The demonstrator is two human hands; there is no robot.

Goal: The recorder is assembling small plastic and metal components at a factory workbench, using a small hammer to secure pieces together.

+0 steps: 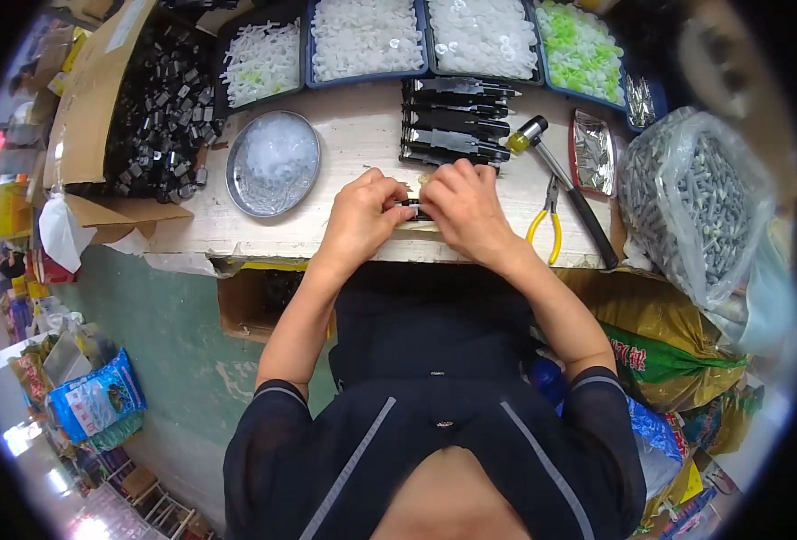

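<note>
Both my hands meet at the front edge of the white worktable [263,236]. Between them is a small black part [414,210], mostly covered by my fingers. My left hand [362,216] pinches its left end with thumb and forefinger. From the other side my right hand [466,209] closes its fingers over the right end. Just beyond my hands lies a stack of long black parts [457,121], side by side. To the right of my right hand rest a hammer [571,171] with a yellow and black head and pliers [546,225] with yellow handles.
A round metal dish [304,193] of clear small pieces sits left. Beyond it stands a cardboard box [83,117] of black parts. Trays of white pieces [367,40] and green pieces [583,54] line the back. At right are a red tray [594,153] and a bag of screws [704,198].
</note>
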